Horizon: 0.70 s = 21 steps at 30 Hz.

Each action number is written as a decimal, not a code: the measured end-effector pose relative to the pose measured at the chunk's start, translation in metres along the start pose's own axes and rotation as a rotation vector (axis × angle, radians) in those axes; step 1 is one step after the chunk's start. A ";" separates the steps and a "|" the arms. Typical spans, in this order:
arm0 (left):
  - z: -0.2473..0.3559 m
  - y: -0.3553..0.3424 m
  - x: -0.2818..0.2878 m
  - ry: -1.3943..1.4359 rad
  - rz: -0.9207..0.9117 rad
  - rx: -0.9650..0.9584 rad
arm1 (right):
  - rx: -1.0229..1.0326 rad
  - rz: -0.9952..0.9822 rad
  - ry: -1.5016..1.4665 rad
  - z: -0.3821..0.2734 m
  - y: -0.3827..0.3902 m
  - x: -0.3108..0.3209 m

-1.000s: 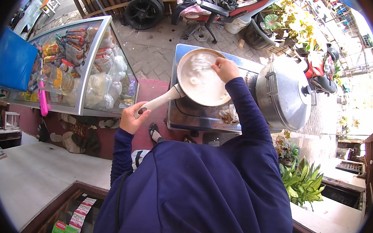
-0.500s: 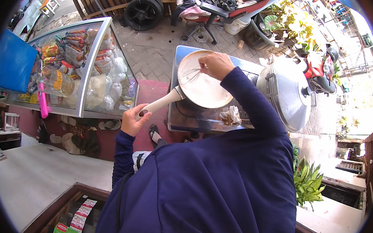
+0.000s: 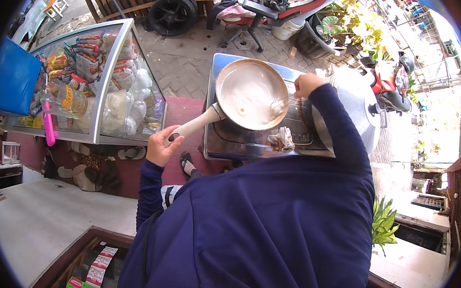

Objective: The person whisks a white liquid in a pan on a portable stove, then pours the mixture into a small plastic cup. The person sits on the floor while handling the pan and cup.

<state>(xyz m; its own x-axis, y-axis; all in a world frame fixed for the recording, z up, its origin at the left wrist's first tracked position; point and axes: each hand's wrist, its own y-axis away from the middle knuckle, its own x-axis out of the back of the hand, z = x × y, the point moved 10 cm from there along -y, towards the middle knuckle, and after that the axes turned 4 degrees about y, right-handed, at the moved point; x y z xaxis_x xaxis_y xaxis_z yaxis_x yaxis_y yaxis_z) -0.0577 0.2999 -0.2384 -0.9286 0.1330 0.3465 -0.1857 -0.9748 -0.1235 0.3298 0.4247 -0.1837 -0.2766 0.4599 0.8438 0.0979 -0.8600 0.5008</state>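
A cream-coloured frying pan (image 3: pixel 252 94) with whitish liquid in it is over the gas stove (image 3: pixel 211 145). My left hand (image 3: pixel 162 145) is closed round the end of the pan's long pale handle. On the other side, my right hand (image 3: pixel 308 86) is closed on a wire whisk (image 3: pixel 280 106). Its wires show faintly at the pan's right side; its grip is mostly hidden by my fingers. A crumpled whitish wad (image 3: pixel 282 140) lies on the stove just below the pan. Close to my right forearm stands a big lidded aluminium pot (image 3: pixel 350 117).
A glass display case (image 3: pixel 102 81) full of packets stands to the left, with a blue box (image 3: pixel 11 78) beside it. Beyond the stove are an office chair (image 3: pixel 255 25), a wheel (image 3: pixel 173 13) and potted plants (image 3: pixel 329 36). A pale counter (image 3: pixel 60 207) is near left.
My right hand has moved right with the whisk, from over the pan's middle to beyond its right rim. My left hand keeps its hold on the handle. The view has shifted slightly.
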 end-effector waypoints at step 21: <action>0.000 0.001 0.000 -0.023 -0.003 0.003 | -0.220 0.248 -0.138 -0.024 0.023 -0.006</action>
<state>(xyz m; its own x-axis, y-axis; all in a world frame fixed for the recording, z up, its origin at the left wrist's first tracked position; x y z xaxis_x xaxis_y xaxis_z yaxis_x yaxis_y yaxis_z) -0.0582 0.2993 -0.2381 -0.9204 0.1315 0.3681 -0.1870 -0.9751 -0.1194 0.3108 0.3970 -0.1824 -0.1366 0.2436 0.9602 -0.0670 -0.9693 0.2364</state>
